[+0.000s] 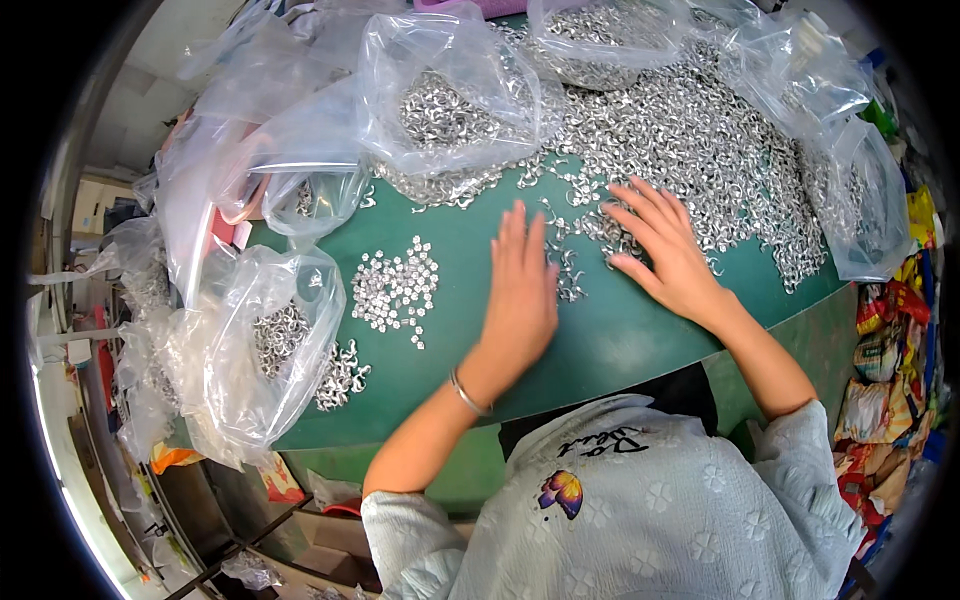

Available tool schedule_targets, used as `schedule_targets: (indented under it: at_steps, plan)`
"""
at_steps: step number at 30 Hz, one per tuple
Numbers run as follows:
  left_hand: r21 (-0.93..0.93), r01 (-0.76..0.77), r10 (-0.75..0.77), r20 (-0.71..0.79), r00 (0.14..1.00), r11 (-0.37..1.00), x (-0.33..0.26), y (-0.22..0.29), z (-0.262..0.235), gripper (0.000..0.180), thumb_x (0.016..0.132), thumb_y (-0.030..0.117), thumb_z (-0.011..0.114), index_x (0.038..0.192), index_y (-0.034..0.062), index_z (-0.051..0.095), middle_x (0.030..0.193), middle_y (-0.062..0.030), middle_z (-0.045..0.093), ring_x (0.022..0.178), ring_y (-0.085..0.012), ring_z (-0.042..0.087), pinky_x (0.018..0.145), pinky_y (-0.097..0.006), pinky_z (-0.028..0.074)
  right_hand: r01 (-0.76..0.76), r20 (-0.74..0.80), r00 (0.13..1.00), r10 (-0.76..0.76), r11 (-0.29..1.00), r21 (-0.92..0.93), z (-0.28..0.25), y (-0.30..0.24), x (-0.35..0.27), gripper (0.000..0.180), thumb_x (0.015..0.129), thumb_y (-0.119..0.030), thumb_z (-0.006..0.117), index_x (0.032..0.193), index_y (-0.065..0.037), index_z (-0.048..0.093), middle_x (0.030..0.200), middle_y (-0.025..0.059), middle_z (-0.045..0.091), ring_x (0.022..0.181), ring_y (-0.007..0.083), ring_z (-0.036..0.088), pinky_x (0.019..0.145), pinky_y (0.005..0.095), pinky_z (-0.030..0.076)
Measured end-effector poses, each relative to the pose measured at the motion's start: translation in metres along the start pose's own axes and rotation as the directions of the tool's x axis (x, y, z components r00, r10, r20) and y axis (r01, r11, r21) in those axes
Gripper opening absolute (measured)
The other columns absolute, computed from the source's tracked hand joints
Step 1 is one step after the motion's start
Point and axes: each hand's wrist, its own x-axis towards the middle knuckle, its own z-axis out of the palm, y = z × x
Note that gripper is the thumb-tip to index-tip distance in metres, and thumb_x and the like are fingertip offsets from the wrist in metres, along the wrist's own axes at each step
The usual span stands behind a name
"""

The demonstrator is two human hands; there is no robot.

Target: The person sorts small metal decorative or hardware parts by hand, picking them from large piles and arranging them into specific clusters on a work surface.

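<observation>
My left hand [522,283] is over the green tabletop [600,345], edge turned down, fingers stretched out and holding nothing. A thin bracelet [465,393] circles that wrist. My right hand [672,248] has its fingers spread, with the fingertips on the near edge of a large heap of small curved silver metal pieces [720,150]. Between the two hands lies a thin scatter of the same metal pieces [570,275]. To the left of my left hand, a separate group of small blocky silver pieces [395,285] is spread in a loose patch.
A clear plastic bag [385,70] of metal pieces stands at the back. Another clear bag [215,350] sits on the left, with curved pieces [343,378] spilled beside it. More bags [875,215] flank the heap on the right. Colourful packages [875,350] are stacked beyond the table's right end.
</observation>
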Motion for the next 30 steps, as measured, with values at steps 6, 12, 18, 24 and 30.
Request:
schedule_targets:
  at_steps: [6,12,18,24,30]
  plan:
    - [0.100,-0.047,0.027,0.193,0.981,0.994,-0.011,-0.007,0.002,0.049,0.094,0.007,0.052,0.140,-0.0008,0.038,0.150,-0.0209,0.031,0.140,-0.0434,0.026,0.113,-0.054,0.023,0.116,0.204,0.975,-0.085,0.982,-0.148,0.016,-0.013,0.004,0.050,0.087,-0.027,0.065,0.133,-0.012,0.053,0.144,0.0094,0.043,0.138,0.0341,0.032,0.111,0.0576,0.023]
    - [0.145,-0.010,-0.021,0.208,0.978,0.989,-0.059,0.017,-0.007,0.058,0.087,0.006,0.061,0.139,-0.0031,0.038,0.151,-0.0232,0.028,0.141,-0.0422,0.026,0.113,-0.054,0.025,0.028,0.089,0.996,-0.016,0.991,-0.131,-0.004,-0.011,-0.016,0.047,0.082,-0.017,0.069,0.128,-0.013,0.058,0.143,0.0074,0.045,0.137,0.0321,0.035,0.110,0.0560,0.025]
    - [0.218,0.016,-0.059,0.191,0.980,0.976,-0.079,0.027,-0.007,0.060,0.085,0.004,0.062,0.140,-0.0027,0.038,0.152,-0.0230,0.027,0.140,-0.0396,0.029,0.111,-0.056,0.026,0.116,0.310,0.945,-0.106,0.993,-0.013,-0.005,-0.037,-0.031,0.050,0.083,-0.025,0.069,0.129,-0.010,0.056,0.145,0.0075,0.043,0.140,0.0291,0.032,0.112,0.0570,0.021]
    - [0.147,0.074,-0.096,0.146,0.985,0.986,-0.091,0.033,0.001,0.048,0.085,0.001,0.060,0.131,-0.0028,0.048,0.149,-0.0221,0.033,0.139,-0.0394,0.032,0.111,-0.056,0.025,0.078,0.285,0.955,-0.084,0.996,0.032,0.004,-0.049,-0.043,0.047,0.083,-0.021,0.068,0.127,-0.007,0.057,0.142,0.0074,0.047,0.139,0.0301,0.035,0.110,0.0572,0.023]
    - [0.139,0.111,-0.094,-0.119,0.988,0.984,-0.079,0.035,-0.010,0.038,0.083,0.000,0.064,0.120,0.0020,0.057,0.119,-0.0137,0.054,0.102,-0.0310,0.053,0.086,-0.041,0.041,0.005,0.105,0.994,-0.008,1.000,0.027,0.004,-0.046,-0.052,0.037,0.079,-0.013,0.070,0.114,-0.007,0.063,0.132,0.0101,0.051,0.128,0.0304,0.043,0.106,0.0548,0.029]
